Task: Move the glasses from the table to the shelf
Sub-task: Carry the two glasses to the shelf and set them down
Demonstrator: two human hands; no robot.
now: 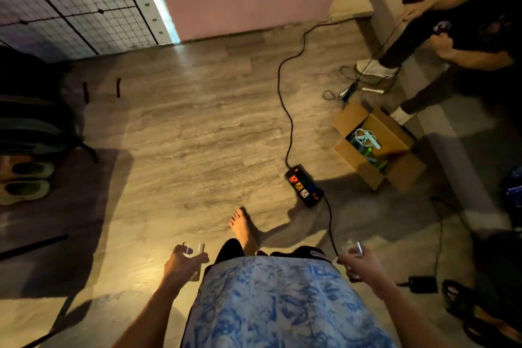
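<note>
I carry two clear drinking glasses over a wooden floor. My left hand (pixel 183 264) is wrapped around one upright glass (pixel 197 249) at the lower middle of the view. My right hand (pixel 360 264) grips a second clear glass (pixel 353 251) at the lower right. Both glasses are partly hidden by my fingers. My bare foot (pixel 244 227) steps forward between them. Neither a table nor a shelf with glasses shows here.
A black power strip (pixel 304 186) with its cable lies on the floor ahead right. Beyond it is an open cardboard box (pixel 375 144). Another person (pixel 457 37) sits at the upper right. A wire grid panel (pixel 70 8) stands far left, shoes (pixel 25 181) at left.
</note>
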